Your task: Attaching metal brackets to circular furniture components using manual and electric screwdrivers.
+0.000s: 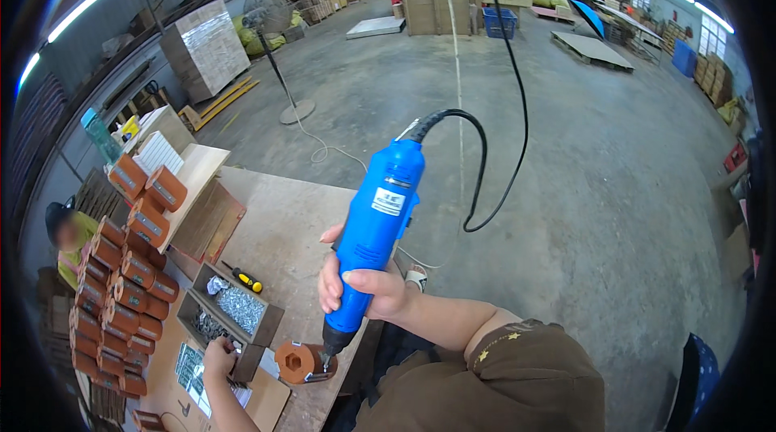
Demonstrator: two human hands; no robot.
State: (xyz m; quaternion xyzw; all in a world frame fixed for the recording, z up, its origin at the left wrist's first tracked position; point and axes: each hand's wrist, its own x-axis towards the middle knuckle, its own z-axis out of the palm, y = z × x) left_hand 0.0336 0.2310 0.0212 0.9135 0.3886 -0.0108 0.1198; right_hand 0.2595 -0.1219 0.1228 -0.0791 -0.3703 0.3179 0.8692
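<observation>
My right hand (380, 288) is wrapped round a blue electric screwdriver (373, 226), its black cord (482, 149) rising from the top end. The screwdriver tilts, its dark tip pointing down at the edge of a reddish-brown round block (291, 363) with a hole in its middle. Whether the tip is seated on a screw there is too small to tell. At the divided grey tray (272, 320), my left hand (218, 358) has its fingers drawn together by the dark small parts (206, 324); what they hold is hidden. Silvery screws (241, 308) fill the neighbouring compartment.
Many similar brown blocks (121, 303) are stacked at the left, near another person (66, 238). A yellow-and-black screwdriver (246, 279) lies behind the tray on the wooden table (295, 226). A fan (271, 52) stands farther off; cartons (440, 4) occupy the back.
</observation>
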